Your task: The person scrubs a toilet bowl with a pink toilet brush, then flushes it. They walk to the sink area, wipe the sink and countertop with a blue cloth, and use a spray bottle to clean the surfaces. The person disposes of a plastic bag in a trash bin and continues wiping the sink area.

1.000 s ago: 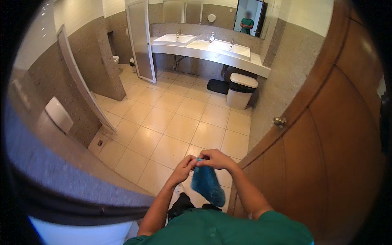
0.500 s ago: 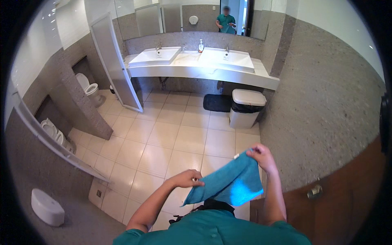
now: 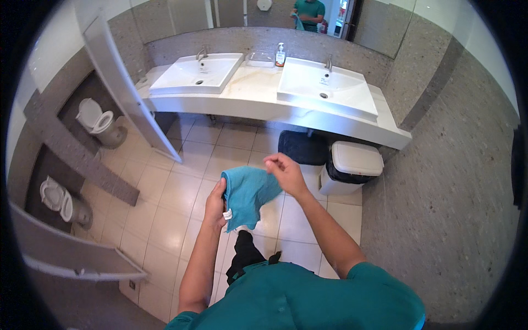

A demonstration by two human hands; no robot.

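Note:
A teal cloth [image 3: 247,192], folded over and with a small white tag, hangs in front of my body. At its left side my left hand [image 3: 216,203] is closed on the edge, thumb on top and the other fingers mostly hidden behind the fabric. My right hand [image 3: 286,175] is at the upper right edge of the cloth with its fingers curled together. Its thumb and fingertip rise just above the fabric, and the lower fingers meet the cloth's edge.
Ahead stands a counter [image 3: 258,104] with two white sinks [image 3: 192,74] and a soap bottle [image 3: 280,56] under a mirror. Below are a lidded bin [image 3: 352,165] and a dark bin-like container [image 3: 302,147]. Toilet stalls with a door panel [image 3: 118,71] line the left; a stone wall [image 3: 440,203] bounds the right.
The cloth went from stretched between both hands to folded over, and moved left and forward. Both hands rose with it and came closer together. The counter now appears nearer.

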